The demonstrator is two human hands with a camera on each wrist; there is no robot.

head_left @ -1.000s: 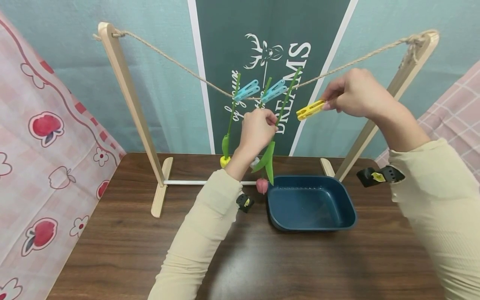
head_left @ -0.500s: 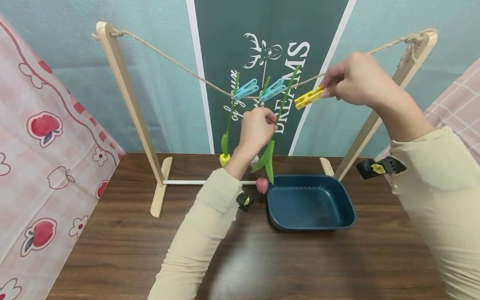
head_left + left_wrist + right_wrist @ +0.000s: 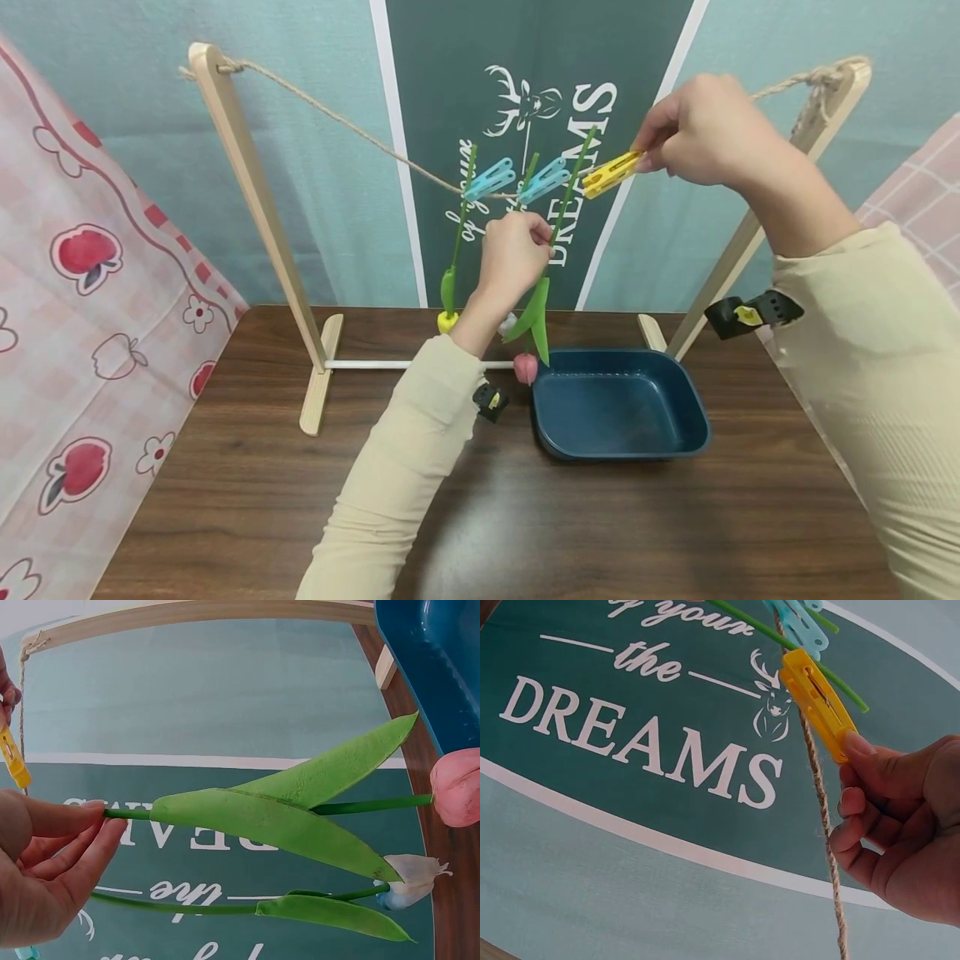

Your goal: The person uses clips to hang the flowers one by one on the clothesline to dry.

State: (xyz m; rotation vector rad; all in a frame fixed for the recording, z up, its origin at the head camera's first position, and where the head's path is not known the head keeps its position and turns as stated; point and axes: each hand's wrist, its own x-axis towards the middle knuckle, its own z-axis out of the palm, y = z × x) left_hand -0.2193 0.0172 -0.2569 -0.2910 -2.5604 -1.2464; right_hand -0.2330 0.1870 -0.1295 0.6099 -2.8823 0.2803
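Note:
My left hand (image 3: 514, 254) pinches the green stem of a pink tulip (image 3: 456, 787), which hangs bloom down with its long leaves spread. The stem's top end rises past the rope (image 3: 821, 795). In my right hand (image 3: 708, 129) a yellow clothespin (image 3: 817, 705) is pinched by its tail end, its tip right at the rope and the tulip stem. Two blue clothespins (image 3: 490, 179) sit on the rope to the left. They hold a yellow tulip (image 3: 447, 322) and a white tulip (image 3: 414, 881), both hanging head down; my left hand partly hides the white one in the head view.
A wooden frame with a left post (image 3: 255, 200) and a right post (image 3: 821, 125) carries the rope. A white rod (image 3: 367, 365) joins its feet. A dark blue basin (image 3: 622, 457) stands on the brown table (image 3: 247, 500), right of the pink bloom. Curtains surround the table.
My right hand has moved up and slightly left, bringing the yellow clothespin from below the rope up to it beside the stem. My left hand stays nearly still on the tulip stem.

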